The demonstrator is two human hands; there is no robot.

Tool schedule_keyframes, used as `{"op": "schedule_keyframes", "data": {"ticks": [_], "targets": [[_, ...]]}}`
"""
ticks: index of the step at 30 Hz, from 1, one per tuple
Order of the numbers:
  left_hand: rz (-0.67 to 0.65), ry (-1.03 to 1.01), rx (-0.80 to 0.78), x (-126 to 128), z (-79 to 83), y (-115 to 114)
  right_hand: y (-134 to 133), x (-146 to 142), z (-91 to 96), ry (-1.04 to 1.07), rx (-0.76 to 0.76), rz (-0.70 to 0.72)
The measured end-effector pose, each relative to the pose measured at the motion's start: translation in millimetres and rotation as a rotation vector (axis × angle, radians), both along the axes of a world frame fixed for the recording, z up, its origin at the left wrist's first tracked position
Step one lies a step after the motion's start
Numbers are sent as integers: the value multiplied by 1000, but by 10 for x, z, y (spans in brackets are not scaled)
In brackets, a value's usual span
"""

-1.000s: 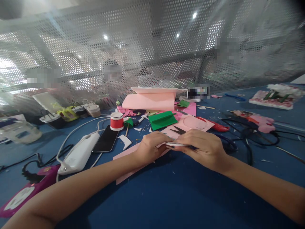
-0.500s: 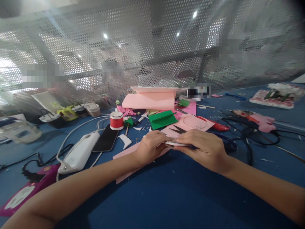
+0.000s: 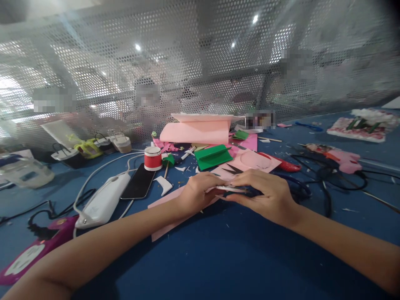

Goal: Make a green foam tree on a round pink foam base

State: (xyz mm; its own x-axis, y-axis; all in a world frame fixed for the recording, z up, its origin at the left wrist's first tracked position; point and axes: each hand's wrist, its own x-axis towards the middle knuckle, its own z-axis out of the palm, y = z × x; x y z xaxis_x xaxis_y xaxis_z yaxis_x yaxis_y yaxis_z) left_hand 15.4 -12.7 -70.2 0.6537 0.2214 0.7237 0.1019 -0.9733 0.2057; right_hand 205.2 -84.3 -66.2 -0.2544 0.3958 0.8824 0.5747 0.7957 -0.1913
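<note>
Low over the table, my left hand (image 3: 200,189) is closed on one side of a thin, flat white piece (image 3: 229,188), seen edge-on. Its kind cannot be made out. My right hand (image 3: 265,193) touches the other side, fingers on top and thumb below, the thumb a little apart from it. Just beyond my fingers lie the dark, spread blades of scissors (image 3: 231,168), and a dark blue loop (image 3: 296,186) shows by my right hand. Pink paper sheets (image 3: 167,215) lie under and behind my hands. A folded green sheet (image 3: 214,157) rests behind them.
To the left are a red-and-white spool (image 3: 153,159), a black phone (image 3: 139,182), a white power strip (image 3: 104,200) and a magenta one (image 3: 37,250) with cables. Right lie a red tool handle (image 3: 286,164) and a pink glue gun (image 3: 345,160). A perforated metal screen (image 3: 200,62) stands behind.
My right thumb has dropped away from the underside of the white piece, so the right grip has loosened and more of its edge shows. My left hand has hardly moved.
</note>
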Motion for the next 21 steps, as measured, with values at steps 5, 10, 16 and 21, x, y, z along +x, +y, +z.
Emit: {"op": "schedule_keyframes", "data": {"ticks": [5,10,16,21], "targets": [[7,31,74,-5,-11,-7,-9,14,4,-6,27,-5],[33,71,-158,-8,42,-43,-10,25,-11,111,-98,1],[177,-14,-384,-11,42,-9,67,15,-12,350,-399,-48],[176,-10,-353,-8,-5,-27,89,22,17,261,-438,-45]]}}
